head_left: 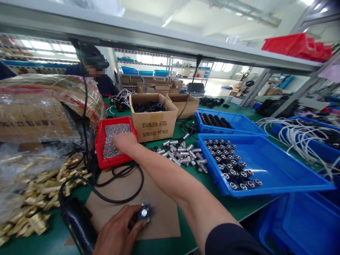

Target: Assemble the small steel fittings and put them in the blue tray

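My left hand (119, 228) grips a small dark fitting with a round silver face (145, 212), thumb and fingers on its left side, over a brown cardboard sheet (162, 226). My right hand (125, 142) reaches into a red bin (99, 161) filled with tiny silver metal pieces, probably screws (111, 132). Its fingers look curled down into the pile, and their tips are hidden. Near the left hand lies a black cylindrical power tool (79, 223), its cord (119, 201) looping across the sheet.
Brass fittings (39, 191) are heaped at left beside a plastic-wrapped carton (39, 113). Silver cylindrical parts (183, 154) lie mid-table. A cardboard box (155, 129) of black parts stands behind. Blue trays (278, 170) hold black fittings at right. A shelf (159, 37) spans overhead; a person (103, 83) is beyond.
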A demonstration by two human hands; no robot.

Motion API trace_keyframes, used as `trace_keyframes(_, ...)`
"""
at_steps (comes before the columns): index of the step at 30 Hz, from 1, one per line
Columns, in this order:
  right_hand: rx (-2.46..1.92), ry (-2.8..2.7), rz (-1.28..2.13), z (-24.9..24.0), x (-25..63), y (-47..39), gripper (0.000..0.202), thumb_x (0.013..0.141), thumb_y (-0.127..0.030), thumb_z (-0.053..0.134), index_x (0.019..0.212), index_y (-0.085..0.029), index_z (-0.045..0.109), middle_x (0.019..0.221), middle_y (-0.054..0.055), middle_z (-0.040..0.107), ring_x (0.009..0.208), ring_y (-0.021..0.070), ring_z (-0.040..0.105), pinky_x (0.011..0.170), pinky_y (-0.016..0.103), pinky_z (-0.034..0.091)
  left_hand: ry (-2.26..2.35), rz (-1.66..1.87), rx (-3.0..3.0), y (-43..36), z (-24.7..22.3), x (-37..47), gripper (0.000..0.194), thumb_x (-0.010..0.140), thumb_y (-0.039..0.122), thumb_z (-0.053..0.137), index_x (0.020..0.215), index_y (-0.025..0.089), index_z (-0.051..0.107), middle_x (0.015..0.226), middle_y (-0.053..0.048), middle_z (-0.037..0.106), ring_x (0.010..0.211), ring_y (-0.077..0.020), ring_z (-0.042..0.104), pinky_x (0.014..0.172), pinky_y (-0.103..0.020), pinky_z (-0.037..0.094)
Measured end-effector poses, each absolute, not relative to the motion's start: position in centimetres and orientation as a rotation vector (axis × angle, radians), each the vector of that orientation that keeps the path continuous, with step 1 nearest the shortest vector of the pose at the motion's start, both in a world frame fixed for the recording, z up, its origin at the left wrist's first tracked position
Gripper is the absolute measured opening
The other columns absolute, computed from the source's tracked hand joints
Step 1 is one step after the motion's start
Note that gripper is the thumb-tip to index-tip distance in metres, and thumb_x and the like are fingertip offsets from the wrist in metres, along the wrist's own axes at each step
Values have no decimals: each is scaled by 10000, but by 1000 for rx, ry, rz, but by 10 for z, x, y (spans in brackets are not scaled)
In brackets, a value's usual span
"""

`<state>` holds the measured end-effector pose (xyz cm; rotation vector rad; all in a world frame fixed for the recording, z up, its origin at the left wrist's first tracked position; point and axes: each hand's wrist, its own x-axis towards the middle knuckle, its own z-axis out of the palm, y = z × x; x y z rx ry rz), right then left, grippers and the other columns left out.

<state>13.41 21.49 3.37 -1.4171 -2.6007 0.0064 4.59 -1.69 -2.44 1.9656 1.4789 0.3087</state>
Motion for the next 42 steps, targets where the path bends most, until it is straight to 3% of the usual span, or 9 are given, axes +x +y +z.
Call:
trace_keyframes(6, -1422, -2589, 11, 41, 140, 218, 311, 940, -120, 410, 1112, -103, 670, 1143, 175, 685, 1074, 299, 644, 848, 443, 520, 1486, 376, 1950, -18, -29, 48, 273, 854, 373, 513, 1049, 275, 677, 1075, -31, 705, 978, -234, 654, 866, -336, 495)
trace_keyframes(12, -1409, -2570, 65, 52, 144, 213, 288, 902, -304, 578, 1085, -109, 685, 1108, 166, 700, 1062, 307, 650, 856, 411, 520, 1514, 361, 1940, -17, -27, 48, 275, 845, 375, 532, 1049, 270, 684, 1076, -38, 707, 983, -240, 652, 862, -338, 494)
trace_keyframes(18, -1387, -2450, 190, 51, 146, 213, 285, 832, -287, 680, 1011, -66, 703, 1083, 231, 690, 1103, 355, 617, 905, 461, 477, 1509, 383, 1889, -22, -6, 53, 254, 834, 329, 578, 1057, 257, 676, 1072, -36, 696, 990, -230, 632, 884, -347, 465)
trace_keyframes(22, -1371, -2360, 327, 51, 145, 212, 238, 803, -305, 713, 955, -122, 725, 1044, 164, 717, 1060, 293, 639, 882, 384, 482, 1509, 383, 1888, -23, -3, 54, 230, 843, 308, 577, 1044, 253, 673, 1045, -28, 690, 958, -220, 626, 867, -344, 450)
trace_keyframes(26, -1274, -2325, 566, 48, 152, 190, 186, 797, -326, 721, 888, -165, 742, 870, 50, 748, 870, 179, 682, 759, 249, 491, 1507, 382, 1881, -23, -5, 54, 223, 841, 304, 577, 1036, 255, 673, 1019, -26, 691, 929, -218, 623, 835, -328, 444)
trace_keyframes(30, -1186, -2316, 892, 35, 179, 143, 146, 858, -192, 612, 934, -141, 726, 720, 11, 721, 616, 93, 650, 569, 174, 472, 1519, 403, 1881, -23, -9, 53, 200, 832, 284, 606, 1018, 253, 674, 945, -14, 685, 863, -202, 617, 783, -300, 437)
trace_keyframes(35, -1212, -2012, 1385, 15, 221, 86, 154, 826, -138, 576, 929, -118, 689, 692, 12, 662, 508, 76, 577, 481, 178, 463, 1524, 452, 1926, -24, -9, 50, 182, 830, 257, 639, 1010, 252, 667, 914, -5, 669, 866, -200, 603, 767, -286, 425)
trace_keyframes(39, -1232, -1962, 1460, 0, 236, 56, 121, 818, -179, 595, 888, -137, 684, 669, -6, 636, 510, 84, 547, 492, 197, 442, 1516, 451, 1956, -25, -6, 49, 171, 827, 247, 654, 997, 259, 661, 920, 3, 665, 864, -197, 600, 738, -276, 415)
trace_keyframes(42, -1136, -2006, 1440, -9, 237, 43, 98, 814, -187, 621, 842, -155, 709, 768, 18, 677, 652, 112, 599, 613, 221, 465, 1521, 449, 1982, -25, -5, 49, 133, 828, 249, 663, 960, 253, 653, 890, 7, 653, 847, -191, 593, 723, -270, 409)
